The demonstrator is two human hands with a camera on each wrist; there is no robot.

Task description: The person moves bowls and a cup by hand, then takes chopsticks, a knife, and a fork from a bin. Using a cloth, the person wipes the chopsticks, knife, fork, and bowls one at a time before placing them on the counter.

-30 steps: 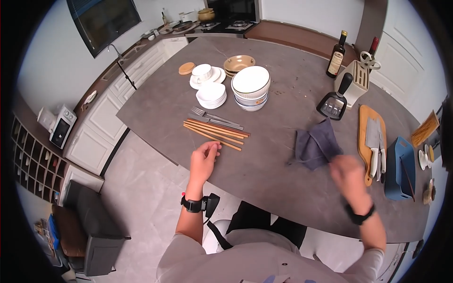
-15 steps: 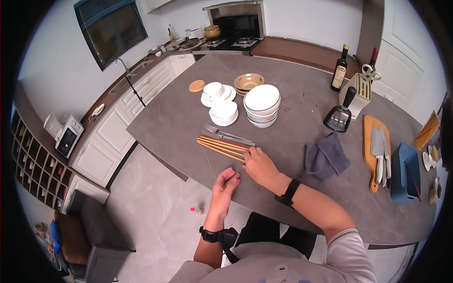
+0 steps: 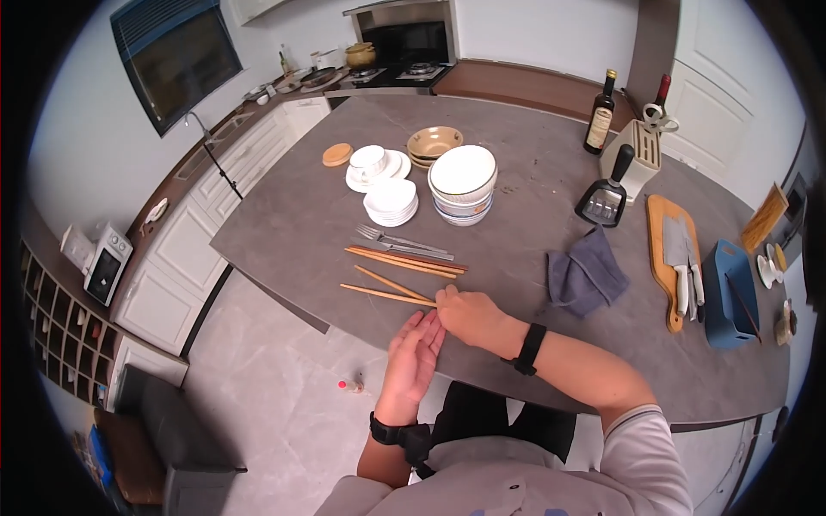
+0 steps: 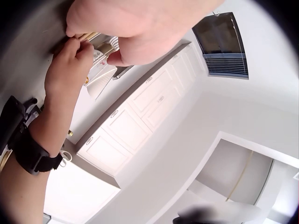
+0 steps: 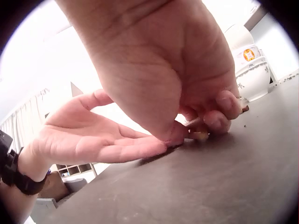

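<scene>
Now pinches the near ends of two long, thin, tan wooden chopsticks (image 3: 389,294) in the right hand (image 3: 473,320), with thumb and fingers curled and clamped on them. Has both sticks at the near side of the big, smooth grey table (image 3: 508,267), close together in the hand and spread into a V at the other ends. Holds out the left hand (image 3: 415,354) beside the right one, palm up, with fingers nearly straight and fingertips by the right thumb, touching or just beside, too hard to tell.

Just past the V, shows more thin brown wooden sticks (image 3: 400,263) in a slim row, then a shiny silver metal fork (image 3: 372,232). Farther back, shows a pile of small white dishes (image 3: 391,205) next to a tall stack of round bowls (image 3: 465,185). Off to the right, shows a crumpled dark grey-blue cloth (image 3: 588,273), well apart from both hands.
</scene>
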